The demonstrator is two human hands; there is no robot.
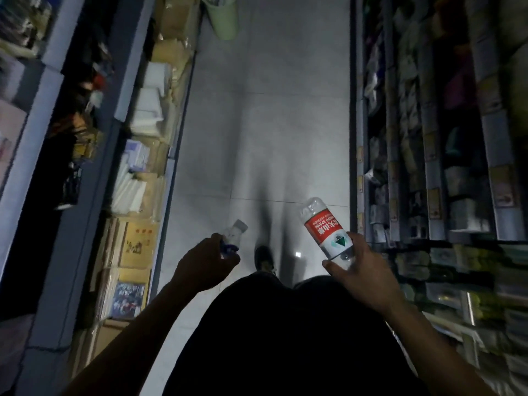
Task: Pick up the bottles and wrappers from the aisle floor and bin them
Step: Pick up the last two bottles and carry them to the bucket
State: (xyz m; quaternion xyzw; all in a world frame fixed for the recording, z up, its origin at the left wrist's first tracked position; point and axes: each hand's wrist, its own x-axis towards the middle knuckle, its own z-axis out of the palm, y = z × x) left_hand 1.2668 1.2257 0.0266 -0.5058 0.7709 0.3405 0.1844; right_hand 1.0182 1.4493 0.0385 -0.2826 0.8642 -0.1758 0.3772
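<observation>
Water bottle (325,230): clear plastic, red and white label, held in the right hand (360,269) by its lower part, tilted up and leftward.
Small bottle (233,235): clear with a blue band, gripped in the left hand (206,263), end poking above the fingers.
Bin (222,16): pale green, upright on the aisle floor far ahead of both hands.

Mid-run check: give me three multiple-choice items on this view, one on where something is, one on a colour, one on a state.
1. Where is the green bin?
A. At the far end of the aisle, by the left shelves
B. Beside the person's shoe
C. On a right-hand shelf

2. What colour is the label on the large bottle?
A. Blue
B. Red and white
C. Yellow

3. What is the left hand doing?
A. Hanging idle
B. Pressing flat on a shelf
C. Gripping the small bottle

Answers:
1. A, it stands at the top of the view against the left shelving.
2. B, a red band with a white part below.
3. C, its fingers curl round the small bottle, while the right hand holds the large one.
</observation>
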